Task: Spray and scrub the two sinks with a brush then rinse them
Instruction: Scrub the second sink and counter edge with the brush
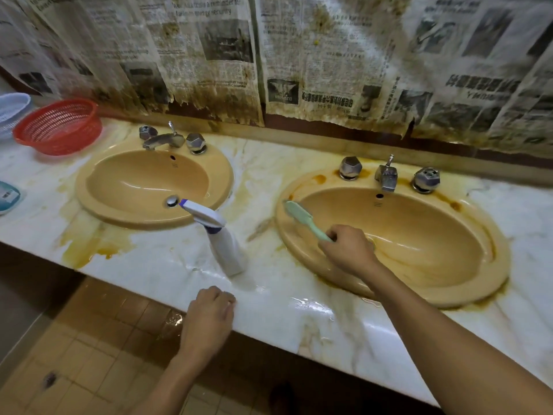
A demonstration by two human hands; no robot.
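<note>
Upper frame: we note stained, torn newspaper sheets (314, 55) covering the wall. Upper left: a red mesh basket (57, 127) on the marble counter (269, 181), with a pale blue basket (12, 110) just beside it, cut off by the edge. Left edge: a small blue object (7, 196), unclear. Yellow-brown stains (86, 250) spread across the counter's front left. Lower left: tan tiled floor (89, 354).
</note>
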